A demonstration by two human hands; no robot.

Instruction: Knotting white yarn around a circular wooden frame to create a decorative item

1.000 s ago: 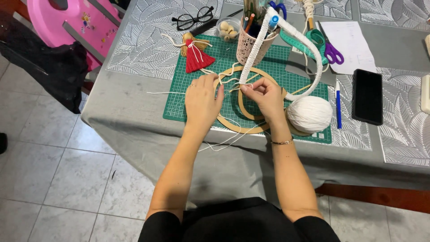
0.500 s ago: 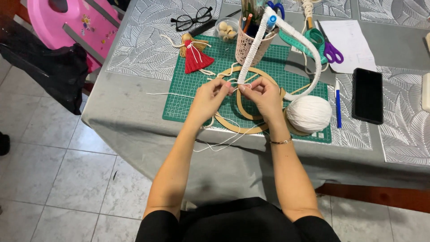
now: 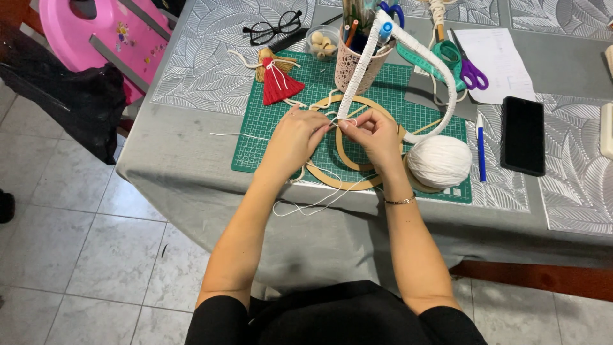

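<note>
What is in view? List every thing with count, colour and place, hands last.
cutting mat: 1, green, middle of the table
wooden rings: 2, tan, on the mat under the hands
string: 1, white, from the hands over the table edge
ball of yarn: 1, white, right of the rings
doll: 1, red, mat's far left corner
pencil cup: 1, pink, back of the mat
glasses: 1, black, far left
scissors: 1, purple handles, far right
pen: 1, blue, right of the mat
phone: 1, black, right
left hand: pinching string
right hand: pinching string
</note>
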